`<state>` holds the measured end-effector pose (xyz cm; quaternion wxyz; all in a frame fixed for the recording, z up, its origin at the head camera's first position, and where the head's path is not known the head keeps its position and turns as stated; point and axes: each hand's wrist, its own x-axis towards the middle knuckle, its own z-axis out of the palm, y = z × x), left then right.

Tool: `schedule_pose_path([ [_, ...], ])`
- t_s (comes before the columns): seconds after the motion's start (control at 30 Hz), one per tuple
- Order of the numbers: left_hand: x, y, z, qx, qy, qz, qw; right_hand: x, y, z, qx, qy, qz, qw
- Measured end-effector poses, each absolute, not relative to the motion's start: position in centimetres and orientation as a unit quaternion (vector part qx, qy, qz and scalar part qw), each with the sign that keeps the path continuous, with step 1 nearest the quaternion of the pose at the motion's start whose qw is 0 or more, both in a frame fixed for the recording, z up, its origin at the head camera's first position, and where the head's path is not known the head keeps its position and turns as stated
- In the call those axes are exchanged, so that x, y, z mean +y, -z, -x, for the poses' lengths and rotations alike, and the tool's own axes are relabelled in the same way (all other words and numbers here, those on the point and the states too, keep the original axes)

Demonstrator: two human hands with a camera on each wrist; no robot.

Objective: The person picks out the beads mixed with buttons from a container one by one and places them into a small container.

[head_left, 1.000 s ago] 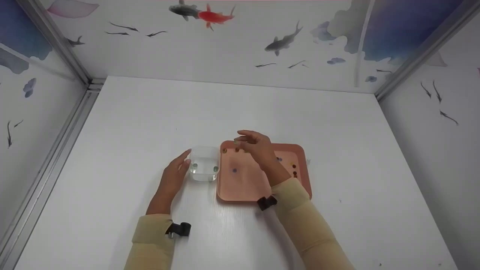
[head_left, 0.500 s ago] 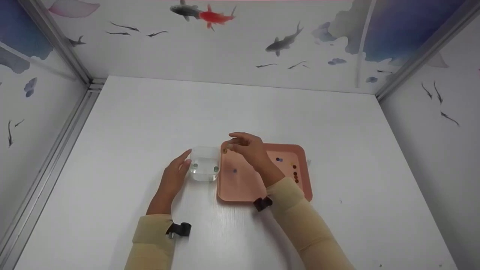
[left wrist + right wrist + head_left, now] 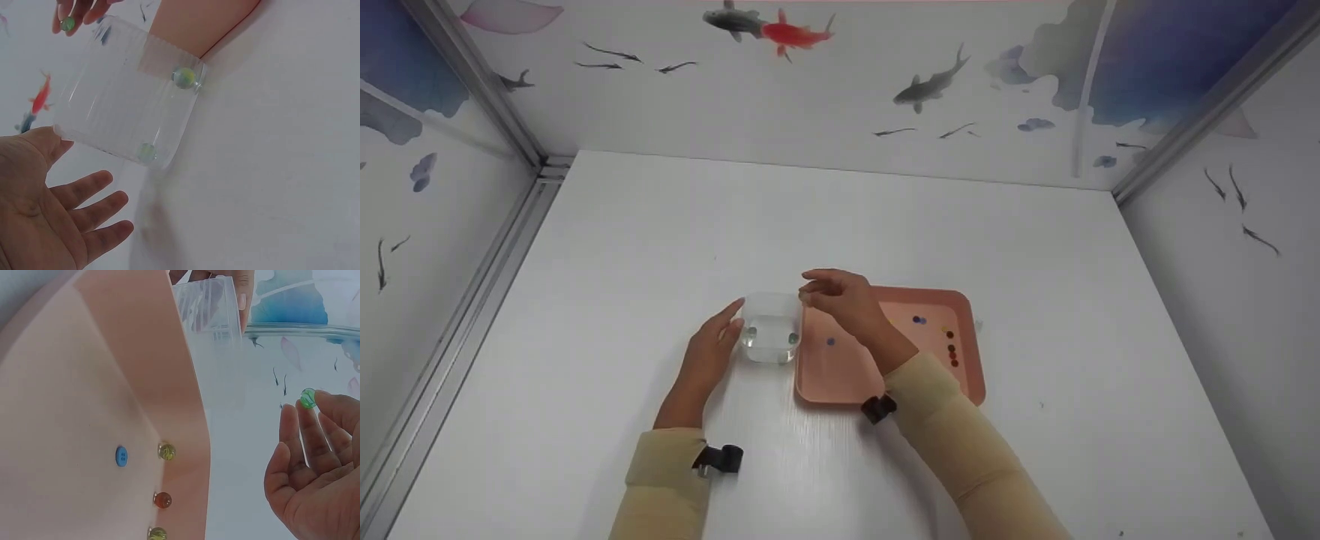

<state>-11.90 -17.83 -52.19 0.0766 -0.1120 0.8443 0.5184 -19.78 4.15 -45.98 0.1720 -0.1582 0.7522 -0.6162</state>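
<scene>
My right hand (image 3: 844,304) pinches a green glass marble (image 3: 307,398) between thumb and fingertip, by the tray's upper left corner and the container's right rim. The clear plastic container (image 3: 771,306) stands left of the pink tray (image 3: 847,379). Two greenish marbles lie inside it, one marble (image 3: 184,78) in one corner and another marble (image 3: 147,152) along the same side. At the container's left side, my left hand (image 3: 709,349) touches it near the upper corner, its other fingers extended and apart. In the head view, the pinched marble is mostly hidden.
Along the tray's wall sit a yellow-green marble (image 3: 167,451), an amber marble (image 3: 163,500) and another yellowish marble (image 3: 158,534). A blue button (image 3: 121,456) lies on the tray floor. Several small dark pieces (image 3: 952,349) line the tray's right side. Fish-printed walls surround the white table (image 3: 660,225).
My right hand has moved left across the tray to the container's rim, carrying the marble. The left hand and the container have stayed in place.
</scene>
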Motion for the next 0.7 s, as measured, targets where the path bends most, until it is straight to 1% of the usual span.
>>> schedule_pose_path([
  [0.4,-17.8,51.8,11.8,0.858,-0.500,0.103,0.060,2.9,45.6,19.5,0.810,0.533,0.169,0.176],
  [0.7,-17.8,51.6,11.8,0.873,-0.473,0.100,0.061,2.2,45.7,19.2,0.842,0.476,0.176,0.183],
])
